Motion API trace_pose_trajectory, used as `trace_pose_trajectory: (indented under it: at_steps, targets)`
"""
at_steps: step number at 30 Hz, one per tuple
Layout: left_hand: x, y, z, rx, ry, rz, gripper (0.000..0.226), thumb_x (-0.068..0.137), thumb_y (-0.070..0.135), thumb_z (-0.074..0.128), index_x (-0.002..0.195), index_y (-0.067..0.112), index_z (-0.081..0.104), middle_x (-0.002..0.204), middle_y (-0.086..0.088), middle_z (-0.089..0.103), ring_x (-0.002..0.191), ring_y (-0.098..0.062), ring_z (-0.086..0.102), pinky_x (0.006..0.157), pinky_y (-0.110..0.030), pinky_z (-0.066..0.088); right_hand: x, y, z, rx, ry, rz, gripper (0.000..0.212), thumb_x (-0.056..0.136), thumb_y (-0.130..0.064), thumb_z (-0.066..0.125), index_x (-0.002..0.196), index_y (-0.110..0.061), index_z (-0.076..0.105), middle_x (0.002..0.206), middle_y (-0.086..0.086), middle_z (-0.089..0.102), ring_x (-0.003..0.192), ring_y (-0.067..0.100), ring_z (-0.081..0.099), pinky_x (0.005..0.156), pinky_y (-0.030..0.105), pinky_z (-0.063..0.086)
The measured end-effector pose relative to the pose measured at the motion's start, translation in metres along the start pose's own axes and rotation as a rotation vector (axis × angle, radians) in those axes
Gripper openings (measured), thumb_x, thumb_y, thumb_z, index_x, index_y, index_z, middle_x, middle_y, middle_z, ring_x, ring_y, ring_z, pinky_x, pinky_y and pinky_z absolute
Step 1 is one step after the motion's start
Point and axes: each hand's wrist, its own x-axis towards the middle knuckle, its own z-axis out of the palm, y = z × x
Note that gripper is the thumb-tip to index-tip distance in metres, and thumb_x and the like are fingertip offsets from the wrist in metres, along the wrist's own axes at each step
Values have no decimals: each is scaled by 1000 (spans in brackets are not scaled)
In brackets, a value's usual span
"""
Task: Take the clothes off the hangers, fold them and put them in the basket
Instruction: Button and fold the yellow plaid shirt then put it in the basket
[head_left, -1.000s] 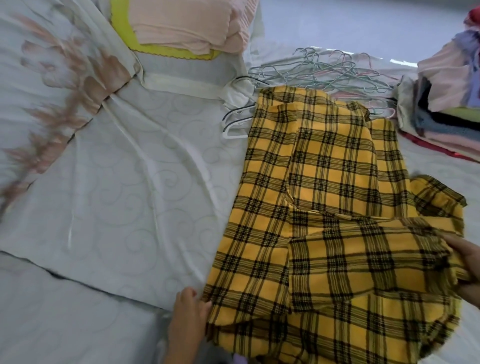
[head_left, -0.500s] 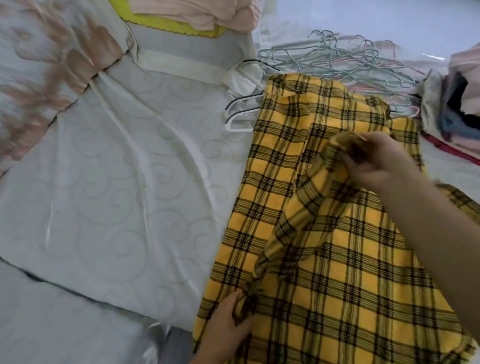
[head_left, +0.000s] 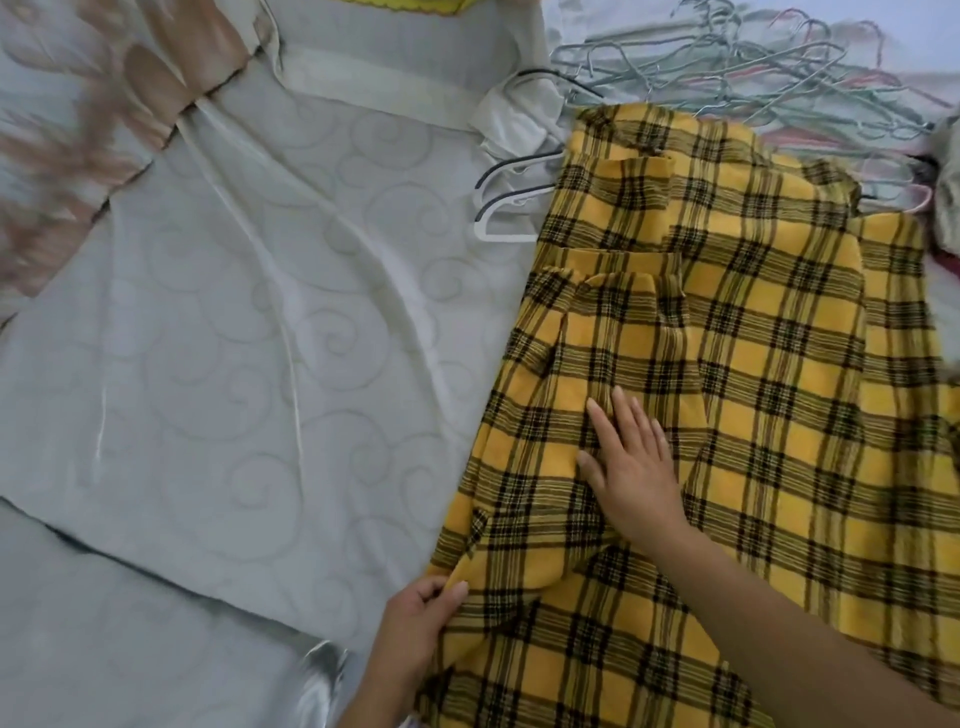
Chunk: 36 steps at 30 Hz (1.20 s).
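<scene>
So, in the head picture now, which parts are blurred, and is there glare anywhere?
Head view: the floral bedding at the left edge is smeared with blur; the yellow plaid garment and the right hand lying flat on it are sharp; the satin sheet shows bright sheen along its folds, strongest near the bottom edge; the light is soft, with no hard shadows.

The left grip (head_left: 415, 618) and right grip (head_left: 631, 462) are bare.
</scene>
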Motion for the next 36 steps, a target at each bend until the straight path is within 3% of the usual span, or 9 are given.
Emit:
trace_pose_trajectory:
  at_steps: [3,8,15,18,20,22,25,29,36]
  targets:
    - [-1,0,-1,86,3,18,11,83,5,66,72,5,66,55,4,67,55,-3,62,51,-11,45,6,3,13,-90,-54,40,71,74,-65,-22,137,-33,-25,148,-4,-34,136,11,-33,111,32,-21]
    - [-8,2,3,395,108,57,19,79,19,74,88,10,60,65,5,64,60,-5,59,55,-11,40,11,-5,-1,-116,-167,91,60,98,-52,14,144,-30,-20,152,-1,-30,140,15,-28,116,36,-14]
    - [-6,50,35,1234,-58,909,98,43,37,89,129,25,44,123,0,62,112,-14,47,85,-33,52,-58,18,3,141,9,316,60,93,-52,12,146,-33,-7,156,-8,-13,139,6,-18,116,31,-8]
    - [5,63,47,1450,-254,919,78,78,58,53,145,36,21,140,9,45,127,-13,35,111,-31,15,-109,43,19,201,-32,502,76,84,-70,-5,146,-28,-9,151,-11,-20,144,12,-12,117,32,-4]
    - [17,63,44,1623,-340,765,55,92,62,20,139,38,35,139,14,40,126,-13,36,111,-29,4,-132,59,27,186,-74,503,100,58,-78,-33,141,-25,-16,148,-10,-24,142,10,-16,114,29,-9]
    - [26,70,41,1779,-395,592,77,87,70,-3,131,34,49,142,11,31,130,-16,34,110,-25,17,-138,69,25,189,-99,471,113,46,-78,-41,143,-26,-15,148,-12,-23,138,4,-18,113,26,-8]
    - [30,88,51,1686,-382,520,125,43,90,-27,148,34,12,148,13,-17,144,-10,-6,114,-26,13,-137,86,8,305,-12,512,120,56,-83,-28,148,-24,20,150,-16,4,143,7,3,116,30,7]
    - [12,110,77,1563,-284,570,58,92,57,36,142,27,33,153,6,25,137,-12,27,107,-28,30,-141,145,-15,332,402,787,62,88,-43,27,127,-3,54,140,16,45,132,35,36,109,49,25]
    - [-14,129,213,1182,-220,692,29,96,24,47,125,18,50,121,3,48,97,-7,49,83,-21,43,-182,241,-45,693,519,1324,64,86,-34,51,138,0,37,146,22,31,134,39,27,105,56,25]
